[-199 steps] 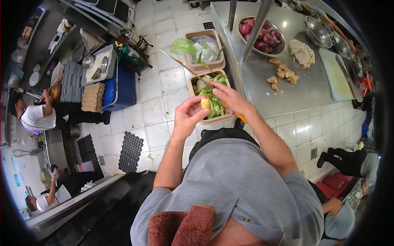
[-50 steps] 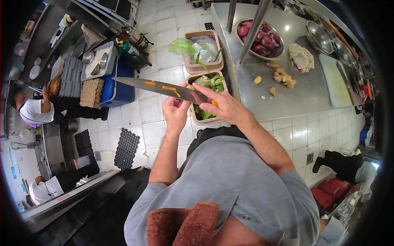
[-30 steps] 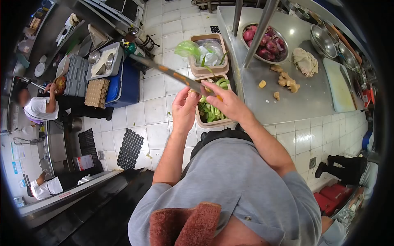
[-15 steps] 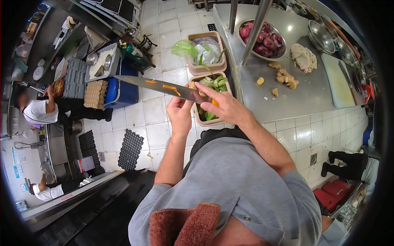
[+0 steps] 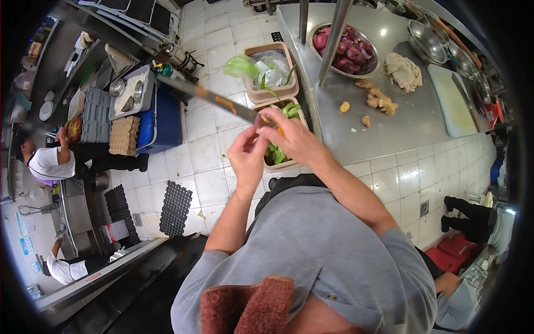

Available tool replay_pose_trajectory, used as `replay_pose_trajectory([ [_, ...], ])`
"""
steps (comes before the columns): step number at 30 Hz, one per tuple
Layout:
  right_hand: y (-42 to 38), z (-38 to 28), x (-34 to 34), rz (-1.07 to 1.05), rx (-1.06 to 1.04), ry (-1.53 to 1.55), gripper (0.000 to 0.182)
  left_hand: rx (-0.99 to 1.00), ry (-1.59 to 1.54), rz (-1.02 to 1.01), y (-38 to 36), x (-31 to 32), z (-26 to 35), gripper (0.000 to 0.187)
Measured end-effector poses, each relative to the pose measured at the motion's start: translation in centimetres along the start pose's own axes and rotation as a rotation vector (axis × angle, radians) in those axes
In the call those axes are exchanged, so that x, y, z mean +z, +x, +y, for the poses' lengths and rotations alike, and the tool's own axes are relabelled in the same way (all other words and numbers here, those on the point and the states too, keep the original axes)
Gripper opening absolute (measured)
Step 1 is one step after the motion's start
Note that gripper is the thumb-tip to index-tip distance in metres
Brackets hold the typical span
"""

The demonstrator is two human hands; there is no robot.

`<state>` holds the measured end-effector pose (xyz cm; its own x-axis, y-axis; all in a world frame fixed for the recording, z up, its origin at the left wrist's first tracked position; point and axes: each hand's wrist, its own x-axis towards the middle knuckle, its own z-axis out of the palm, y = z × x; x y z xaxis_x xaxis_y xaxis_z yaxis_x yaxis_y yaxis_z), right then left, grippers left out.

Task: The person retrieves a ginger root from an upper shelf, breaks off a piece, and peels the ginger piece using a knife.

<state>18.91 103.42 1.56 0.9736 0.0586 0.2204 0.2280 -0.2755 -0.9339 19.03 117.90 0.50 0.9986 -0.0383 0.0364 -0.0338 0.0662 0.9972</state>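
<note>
My right hand (image 5: 295,136) is closed around a large knife (image 5: 219,103) near its heel, with an orange bit of the handle showing below the fingers. The long blade points to the upper left, blurred, with orange patches on its face. My left hand (image 5: 248,158) is pinched close against the heel of the blade, on a small piece of ginger mostly hidden by the fingers. Both hands are over a bin of green vegetable scraps (image 5: 275,153). More ginger (image 5: 381,102) lies on the steel table (image 5: 339,142) to the right.
A bowl of red onions (image 5: 347,53), a crumpled cloth (image 5: 404,72) and a cutting board (image 5: 449,106) are on the table. A second bin (image 5: 295,92) holds plastic bags. Table posts rise at its left side. Other people work at left and right.
The knife has tilted, its blade sloping more steeply and blurring. My hands have drawn closer together at its heel. The whole view has shifted slightly.
</note>
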Motion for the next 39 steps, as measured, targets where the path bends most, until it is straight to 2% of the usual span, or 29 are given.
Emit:
replay_pose_trajectory([
  [3, 1.3, 1.9, -0.9, 0.099, -0.032, 0.043, 0.043, 0.001, -0.156, -0.08, -1.4, 1.4, -0.3, 0.03],
  [5, 1.5, 0.7, -2.6, -0.081, 0.495, 0.31, 0.044, -0.039, -0.268, -0.081, -0.3, 0.8, -1.5, 0.03],
  [7, 0.9, 0.8, -2.7, -0.12, 0.47, 0.333, 0.047, -0.079, -0.38, -0.073, 0.9, -0.1, -2.4, 0.031],
  [9, 0.6, 1.0, -2.2, -0.128, 0.423, 0.227, 0.052, -0.248, -0.612, -0.135, 1.9, -1.2, -2.5, 0.033],
  [11, 0.7, 0.4, -2.4, -0.215, 0.439, 0.179, 0.054, -0.268, -0.629, -0.163, 2.4, -1.6, -1.9, 0.032],
  [12, 0.6, 0.4, -2.1, -0.191, 0.321, 0.166, 0.053, -0.26, -0.651, -0.161, 2.7, -1.6, -1.5, 0.031],
  [15, 0.3, 0.1, -1.8, -0.194, 0.236, 0.182, 0.053, -0.243, -0.675, -0.148, 3.1, -1.8, -2.2, 0.029],
  [17, 0.3, 0.8, -1.2, -0.137, -0.03, 0.106, 0.055, -0.228, -0.678, -0.132, 3.1, -1.8, -2.3, 0.028],
  [20, 0.0, 0.2, -1.5, -0.168, -0.002, 0.077, 0.056, -0.197, -0.629, -0.144, 2.9, -1.8, -2.0, 0.031],
  [23, -0.3, -0.2, -1.7, -0.202, 0.007, 0.025, 0.057, -0.105, -0.453, -0.16, 2.3, -1.9, -1.1, 0.031],
  [25, -0.7, -0.3, -1.8, -0.213, 0.009, 0.004, 0.058, -0.072, -0.279, -0.073, 2.0, -1.7, -0.2, 0.025],
  [31, -1.3, -0.8, -2.1, -0.201, 0.012, -0.013, 0.059, 0.005, -0.066, -0.06, 1.3, -1.3, 1.3, 0.025],
  [39, -0.9, -1.7, -1.5, -0.164, 0.064, 0.054, 0.051, 0.154, -0.083, -0.064, 0.6, -0.3, -0.2, 0.032],
])
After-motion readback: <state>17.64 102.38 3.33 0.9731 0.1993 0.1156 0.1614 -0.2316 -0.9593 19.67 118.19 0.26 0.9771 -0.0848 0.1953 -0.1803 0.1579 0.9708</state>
